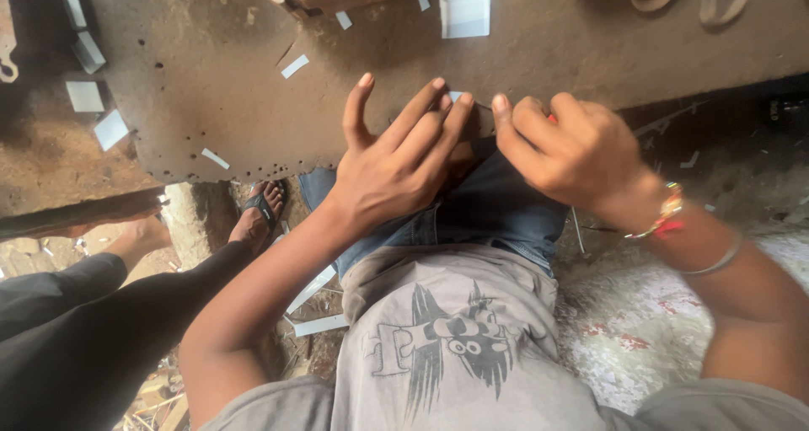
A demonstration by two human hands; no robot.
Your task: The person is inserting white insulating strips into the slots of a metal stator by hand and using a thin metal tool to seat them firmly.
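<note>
While the left hand [396, 157] presses flat fingers on the small white strip [456, 96] at the bench [211, 69] edge, the right hand [569, 149], just right, is curled closed on something red I cannot make out.

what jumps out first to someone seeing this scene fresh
Two bare hands meet at the near edge of a worn grey board: the left hand spread flat, the right hand curled, a small white piece between their fingertips. White paper slips lie scattered over the board's far side, and another person's sandalled foot shows lower left.
</note>
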